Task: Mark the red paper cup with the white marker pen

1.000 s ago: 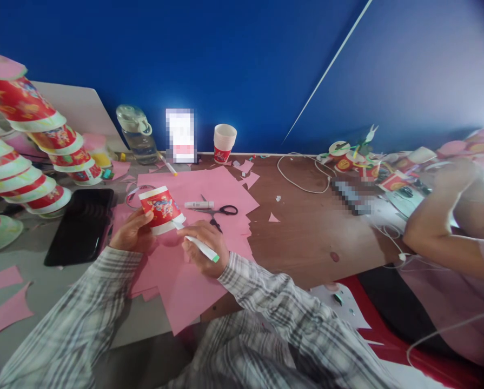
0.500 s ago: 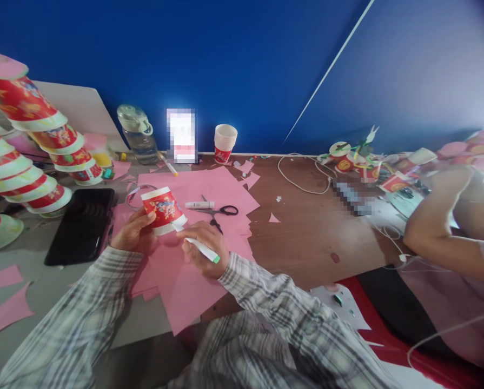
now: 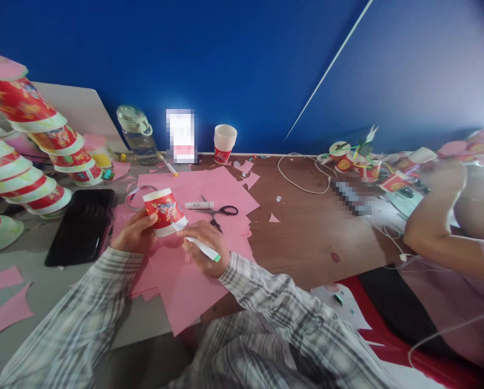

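1. The red paper cup [image 3: 164,210] is held upside down and tilted, its white rim toward the pink paper sheets [image 3: 201,259] under it, near the front edge of the tabletop [image 3: 306,237].
2. The left hand [image 3: 134,235] is closed around the cup's side, thumb on the printed wall.
3. The right hand [image 3: 205,246] is closed on a white glue stick [image 3: 201,247] with a green end; its tip touches the cup near the rim.
4. To do this step well, I think the left hand should turn the cup slowly while the stick presses lightly, so the thin wall does not dent and the glue line stays even.
5. The cup is red with a coloured picture and a white band at each end; it looks light and easy to crush.
6. Just behind the hands lie black-handled scissors [image 3: 221,212] and a white tube [image 3: 199,205].
7. At the left edge lies a black phone [image 3: 81,224], beside a stack of red cups [image 3: 31,156].
8. At the back edge stand a water bottle [image 3: 136,134] and another paper cup [image 3: 224,143].
9. Another person's arm [image 3: 440,216] rests at the right.
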`<state>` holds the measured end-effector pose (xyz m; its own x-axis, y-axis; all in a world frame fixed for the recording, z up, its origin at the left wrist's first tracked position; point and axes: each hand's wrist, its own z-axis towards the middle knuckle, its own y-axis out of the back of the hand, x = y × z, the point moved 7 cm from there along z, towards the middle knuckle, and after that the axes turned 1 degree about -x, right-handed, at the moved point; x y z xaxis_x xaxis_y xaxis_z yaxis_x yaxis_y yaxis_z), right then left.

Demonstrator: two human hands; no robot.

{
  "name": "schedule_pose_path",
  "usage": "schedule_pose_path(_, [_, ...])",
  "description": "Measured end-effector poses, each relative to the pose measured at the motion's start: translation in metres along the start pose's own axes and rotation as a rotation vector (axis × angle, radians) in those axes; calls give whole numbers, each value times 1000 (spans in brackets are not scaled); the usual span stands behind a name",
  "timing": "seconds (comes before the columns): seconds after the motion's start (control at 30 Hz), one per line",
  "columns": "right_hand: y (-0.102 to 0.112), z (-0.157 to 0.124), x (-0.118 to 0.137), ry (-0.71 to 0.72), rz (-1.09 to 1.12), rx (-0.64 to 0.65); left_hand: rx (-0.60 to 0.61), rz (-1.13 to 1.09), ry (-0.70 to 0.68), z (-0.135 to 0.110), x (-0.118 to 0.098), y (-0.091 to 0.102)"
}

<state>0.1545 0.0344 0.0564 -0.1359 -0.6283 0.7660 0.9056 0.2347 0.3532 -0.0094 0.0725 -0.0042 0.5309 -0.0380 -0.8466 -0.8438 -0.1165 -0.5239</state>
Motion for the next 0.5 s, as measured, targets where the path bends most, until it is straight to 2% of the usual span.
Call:
schedule_pose_path(0.17, [4, -1, -2, -2, 8, -53, -50, 31, -3, 0, -1, 6])
schedule_pose_path(0.27, [7, -1, -6, -29, 9, -82, -58, 1, 17, -2, -2, 3])
schedule_pose_path(0.5, [3, -2, -3, -15, 2, -45, -99, -75, 54, -3, -4, 0])
